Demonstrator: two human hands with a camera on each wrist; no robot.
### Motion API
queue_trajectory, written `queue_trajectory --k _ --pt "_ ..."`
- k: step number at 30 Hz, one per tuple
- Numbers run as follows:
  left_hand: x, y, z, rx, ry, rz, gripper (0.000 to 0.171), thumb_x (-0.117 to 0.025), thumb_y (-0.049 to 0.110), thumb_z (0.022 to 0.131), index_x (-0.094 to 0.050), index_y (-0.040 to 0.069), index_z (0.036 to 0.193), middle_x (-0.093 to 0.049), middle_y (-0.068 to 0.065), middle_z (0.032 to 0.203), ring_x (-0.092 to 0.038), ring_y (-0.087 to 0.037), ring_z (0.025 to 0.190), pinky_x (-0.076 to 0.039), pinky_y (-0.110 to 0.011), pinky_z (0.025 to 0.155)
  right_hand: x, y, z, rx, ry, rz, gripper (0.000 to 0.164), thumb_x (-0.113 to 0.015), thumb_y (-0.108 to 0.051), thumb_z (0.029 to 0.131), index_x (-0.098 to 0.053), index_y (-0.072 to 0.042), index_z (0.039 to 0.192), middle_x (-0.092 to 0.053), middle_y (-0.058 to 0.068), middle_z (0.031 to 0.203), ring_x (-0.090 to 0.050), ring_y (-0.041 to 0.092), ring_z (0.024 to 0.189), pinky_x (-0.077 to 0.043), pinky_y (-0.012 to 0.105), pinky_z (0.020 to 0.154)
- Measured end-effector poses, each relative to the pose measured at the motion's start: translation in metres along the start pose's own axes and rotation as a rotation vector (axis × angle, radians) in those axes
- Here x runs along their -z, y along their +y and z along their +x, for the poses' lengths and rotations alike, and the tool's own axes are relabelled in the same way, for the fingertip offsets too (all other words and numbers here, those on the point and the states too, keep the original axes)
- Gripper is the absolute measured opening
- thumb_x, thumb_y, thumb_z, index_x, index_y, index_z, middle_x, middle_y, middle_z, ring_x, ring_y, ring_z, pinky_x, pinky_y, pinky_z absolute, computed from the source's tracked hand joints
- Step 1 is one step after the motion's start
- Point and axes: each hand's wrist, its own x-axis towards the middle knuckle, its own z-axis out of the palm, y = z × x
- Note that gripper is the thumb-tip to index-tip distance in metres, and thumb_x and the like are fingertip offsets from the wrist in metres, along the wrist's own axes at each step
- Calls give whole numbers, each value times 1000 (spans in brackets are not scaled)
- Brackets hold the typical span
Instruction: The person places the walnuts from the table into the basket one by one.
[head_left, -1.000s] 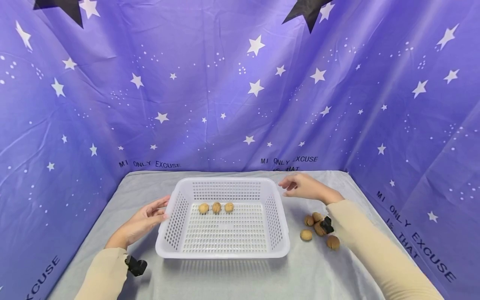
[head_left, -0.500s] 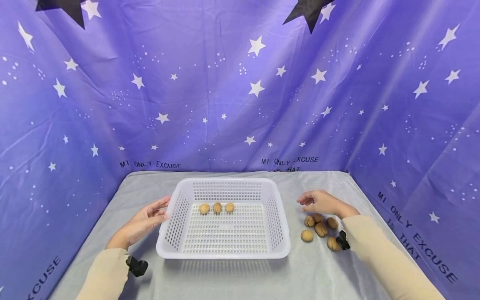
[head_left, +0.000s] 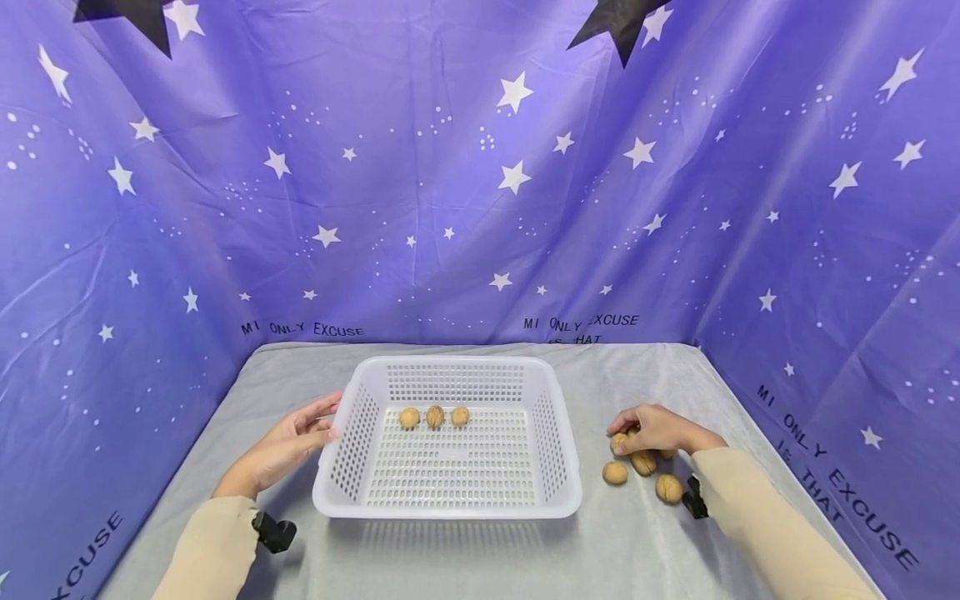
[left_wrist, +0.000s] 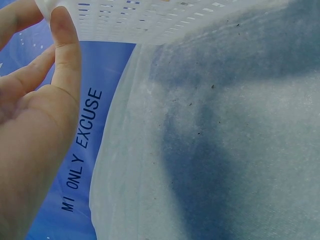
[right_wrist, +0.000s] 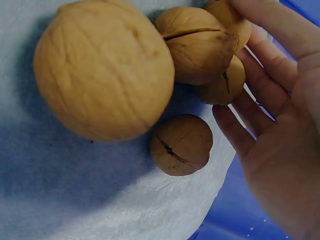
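In the head view, my left hand (head_left: 281,446) rests at the left rim of a white perforated plastic basket (head_left: 446,511), thumb and fingertips against it with the fingers fairly straight. Three walnuts lie in a row inside, the middle walnut (head_left: 435,417) among them. Right of the basket my right hand (head_left: 660,429) reaches down over a group of walnuts, thumb and fingers around a walnut (head_left: 618,442) at the group's far left. The right wrist view shows that walnut (right_wrist: 232,25) beside the thumb, partly cut off by the frame's top, with another walnut (right_wrist: 225,82) near the other fingertips.
Loose walnuts lie around the right hand: a light walnut (head_left: 615,473) nearer the basket, a walnut (head_left: 669,488) by the wrist and a cracked-looking walnut (head_left: 642,462) between. A grey cloth (head_left: 450,567) covers the table. Purple star-printed curtains (head_left: 435,208) enclose it on three sides.
My right hand has moved from beside the basket's far right corner to the right and nearer, down onto the walnuts, its fingers now around one. The left hand stays at the rim.
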Motion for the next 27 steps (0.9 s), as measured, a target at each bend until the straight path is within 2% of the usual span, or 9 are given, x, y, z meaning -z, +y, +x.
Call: queue_trajectory --k 5,11,13,18,27 --pt "1 -1 0 0 -1 3 71 -56 -4 98 -15 -6 157 -26 -34 152 -58 -20 118 -47 -26 98 2 -4 -1 -27 0 19 29 -81 -23 85 -75 -5 107 -73 -1 94 -60 11 77 -48 26 73" --pt "1 -2 0 0 4 7 71 -56 -4 98 -16 -6 157 -28 -32 152 -58 -22 119 -47 -25 98 12 -17 3 -57 30 0 37 -79 -27 86 -73 -3 114 -73 1 104 -65 15 88 -52 36 81" --pt "2 -2 0 -2 5 7 71 -56 -4 98 -16 -6 157 -29 -30 151 -58 -22 120 -47 -25 99 17 -24 6 -50 41 -3 39 -79 -28 87 -73 -2 116 -73 2 107 -66 17 92 -53 38 83" --pt "2 -2 0 -7 8 7 71 -56 -5 98 -16 -7 156 -34 -25 149 -58 -22 119 -47 -25 98 32 -45 12 14 75 -32 39 -78 -30 88 -73 -5 117 -73 3 109 -68 18 97 -54 36 86" --pt "2 -2 0 -12 2 11 70 -56 -5 98 -16 -6 156 -32 -27 149 -58 -21 119 -47 -25 98 51 -83 30 79 110 -17 38 -80 -29 87 -73 -8 118 -72 0 108 -67 17 99 -54 32 87"
